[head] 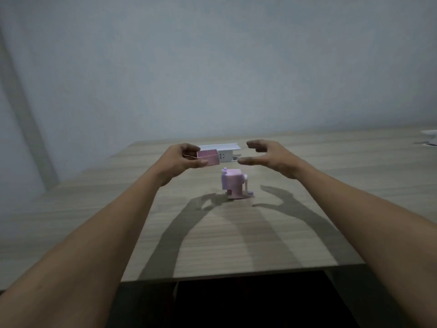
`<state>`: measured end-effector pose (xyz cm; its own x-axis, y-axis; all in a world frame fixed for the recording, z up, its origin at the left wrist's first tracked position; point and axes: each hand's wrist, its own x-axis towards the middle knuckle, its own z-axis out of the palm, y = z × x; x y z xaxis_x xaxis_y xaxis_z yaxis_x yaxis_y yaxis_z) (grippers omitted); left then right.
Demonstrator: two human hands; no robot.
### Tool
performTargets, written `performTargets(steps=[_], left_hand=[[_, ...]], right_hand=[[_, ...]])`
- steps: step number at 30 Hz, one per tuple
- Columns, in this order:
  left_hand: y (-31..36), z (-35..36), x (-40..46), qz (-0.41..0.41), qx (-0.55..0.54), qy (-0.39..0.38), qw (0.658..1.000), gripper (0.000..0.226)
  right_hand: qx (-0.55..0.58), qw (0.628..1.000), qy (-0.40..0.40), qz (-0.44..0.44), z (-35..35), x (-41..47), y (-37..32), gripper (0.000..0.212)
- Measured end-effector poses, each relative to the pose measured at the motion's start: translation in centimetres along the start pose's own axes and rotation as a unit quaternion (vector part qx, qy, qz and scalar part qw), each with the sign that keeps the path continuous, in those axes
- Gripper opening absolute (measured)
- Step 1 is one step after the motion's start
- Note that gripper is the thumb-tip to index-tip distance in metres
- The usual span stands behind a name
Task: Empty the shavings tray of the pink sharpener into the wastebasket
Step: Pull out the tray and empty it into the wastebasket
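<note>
The pink sharpener (pixel 233 183) stands upright on the wooden table (pixel 94 209), its crank handle on the right side and an open slot at its base. My left hand (pixel 182 159) holds the pink shavings tray (pixel 209 157) in the air above and to the left of the sharpener, thumb under it and fingers over its left end. My right hand (pixel 264 157) hovers open to the right of the tray, fingers curved and holding nothing. No wastebasket is in view.
A white power strip (pixel 224 151) lies on the table just behind the tray. A white object (pixel 430 138) sits at the far right edge. The table's front edge runs across the bottom, with dark space below it. A plain wall stands behind.
</note>
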<state>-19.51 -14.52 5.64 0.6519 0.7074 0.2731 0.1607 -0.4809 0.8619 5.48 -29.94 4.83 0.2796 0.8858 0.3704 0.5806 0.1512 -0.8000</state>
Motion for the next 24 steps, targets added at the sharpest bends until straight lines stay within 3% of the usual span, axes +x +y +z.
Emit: performTargets(steps=[5, 8, 15, 24], left_hand=[[4.8, 3.8, 0.3, 0.041, 0.001, -0.052, 0.998, 0.059], [7.1, 6.4, 0.6, 0.067, 0.003, -0.092, 0.994, 0.060], [10.9, 13.9, 0.6, 0.103, -0.013, -0.174, 0.979, 0.057], [15.2, 25.6, 0.2, 0.145, -0.074, -0.284, 0.945, 0.050]], right_hand=[[-0.003, 1.000, -0.012, 0.010, -2.7, -1.7, -2.7, 0.079], [0.008, 1.000, -0.003, 0.007, -4.6, -3.4, -2.8, 0.062], [-0.002, 0.998, 0.053, 0.037, -10.8, -9.4, -1.7, 0.045], [-0.039, 0.986, 0.137, 0.090, -19.6, -19.0, -0.6, 0.039]])
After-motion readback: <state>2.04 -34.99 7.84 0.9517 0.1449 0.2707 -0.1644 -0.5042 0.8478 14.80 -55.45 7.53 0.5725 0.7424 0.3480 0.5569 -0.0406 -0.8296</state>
